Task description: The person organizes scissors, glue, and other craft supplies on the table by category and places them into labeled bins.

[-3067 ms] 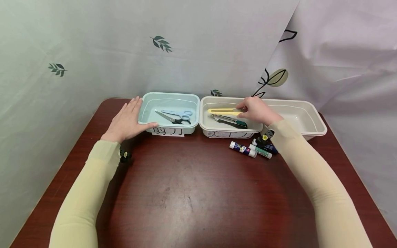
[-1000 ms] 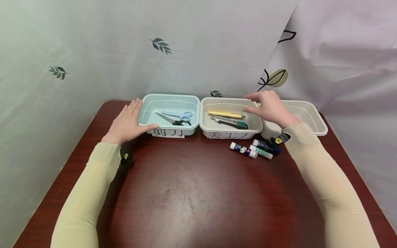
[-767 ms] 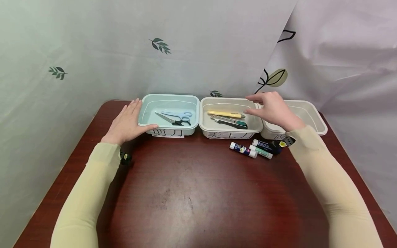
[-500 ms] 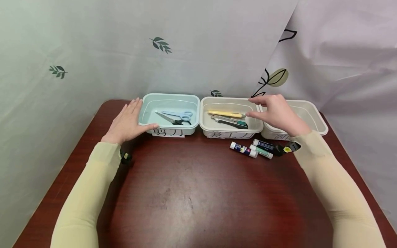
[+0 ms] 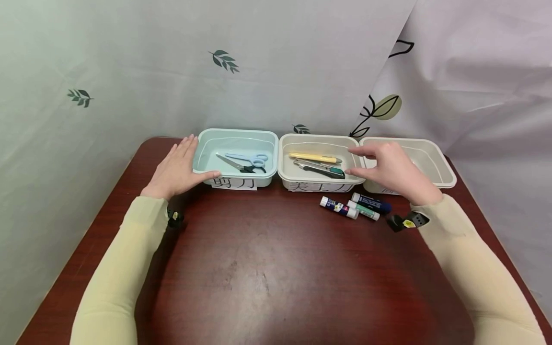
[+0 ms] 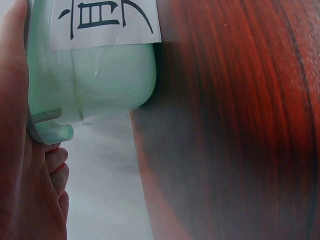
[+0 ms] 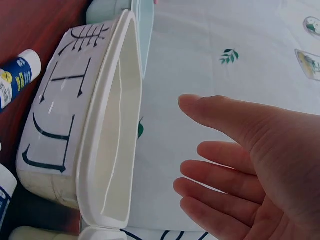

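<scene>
My left hand point(image 5: 174, 170) rests against the left end of a light blue bin point(image 5: 237, 131), fingers straight, thumb along its front rim. Inside that bin lie light blue scissors point(image 5: 258, 161) and black-handled scissors point(image 5: 249, 169). Over the join between the beige middle bin point(image 5: 316, 137) and the beige right bin point(image 5: 446, 181), my right hand point(image 5: 394, 170) hovers, thumb and fingers spread, holding nothing. A yellow utility knife point(image 5: 315, 157) lies in the middle bin, beside a black-and-green one point(image 5: 323, 171) and another partly covered knife. The right hand hides part of the right bin.
In front of the beige bins lie a blue-and-white glue stick point(image 5: 339, 207), a green-and-white one point(image 5: 364, 210) and a dark blue one point(image 5: 375, 203). Paper labels with characters are on the bin fronts. A patterned cloth point(image 5: 258, 72) hangs behind the dark red table point(image 5: 258, 258).
My right hand has let go of the yellow utility knife, which now lies in the middle bin. It has moved right and then towards the front. The left hand has stayed put.
</scene>
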Tool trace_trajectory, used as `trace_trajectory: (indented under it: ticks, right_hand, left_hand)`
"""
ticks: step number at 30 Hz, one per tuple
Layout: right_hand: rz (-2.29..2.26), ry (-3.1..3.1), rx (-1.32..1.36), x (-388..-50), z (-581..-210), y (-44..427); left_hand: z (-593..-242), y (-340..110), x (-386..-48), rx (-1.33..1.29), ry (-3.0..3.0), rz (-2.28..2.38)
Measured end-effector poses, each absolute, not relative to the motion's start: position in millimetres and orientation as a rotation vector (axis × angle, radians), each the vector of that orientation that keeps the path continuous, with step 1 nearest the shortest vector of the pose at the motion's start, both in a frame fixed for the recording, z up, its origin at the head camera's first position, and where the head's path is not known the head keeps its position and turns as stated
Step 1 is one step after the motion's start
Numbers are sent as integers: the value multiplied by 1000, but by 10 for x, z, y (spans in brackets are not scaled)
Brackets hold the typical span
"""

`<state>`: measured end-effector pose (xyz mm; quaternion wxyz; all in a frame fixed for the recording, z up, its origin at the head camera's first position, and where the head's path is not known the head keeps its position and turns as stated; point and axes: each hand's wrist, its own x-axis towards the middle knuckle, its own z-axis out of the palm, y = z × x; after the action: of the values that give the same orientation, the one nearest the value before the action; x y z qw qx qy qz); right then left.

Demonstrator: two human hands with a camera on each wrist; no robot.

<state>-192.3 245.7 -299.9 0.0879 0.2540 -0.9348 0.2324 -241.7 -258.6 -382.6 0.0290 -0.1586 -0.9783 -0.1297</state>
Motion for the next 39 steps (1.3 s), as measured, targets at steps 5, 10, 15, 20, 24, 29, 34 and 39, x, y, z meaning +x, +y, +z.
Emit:
trace_trajectory:
  ticks: [5, 10, 15, 20, 24, 29, 34, 39]
  right_hand:
    - [693, -2772, 797, -1826, -3040, 2436]
    - [705, -2766, 842, -1737, -3109, 2405]
    - [699, -2747, 888, -1679, -3187, 2367]
    - [691, -2750, 919, -1625, -3250, 2319]
    - [677, -2792, 921, -1592, -3305, 2286]
    - [701, -2832, 902, -1558, -3359, 2268]
    - [720, -2850, 897, -1532, -3437, 2262]
    - [735, -2874, 879, -1518, -3527, 2268]
  left_hand:
    - [-3821, -2585, -2422, -488, -3014, -400]
    - [-3823, -2579, -2418, -486, -3016, -407]
    - [-3823, -2573, -2419, -488, -3015, -396]
    - [-3822, -2580, -2420, -486, -3015, -396]
    - [-3825, -2582, -2421, -484, -3017, -400]
    - [-3815, -2584, -2413, -484, -3022, -406]
    - [-3804, -2591, -2404, -488, -3018, -416]
    - [-3817, -2586, -2419, -485, -3020, -416]
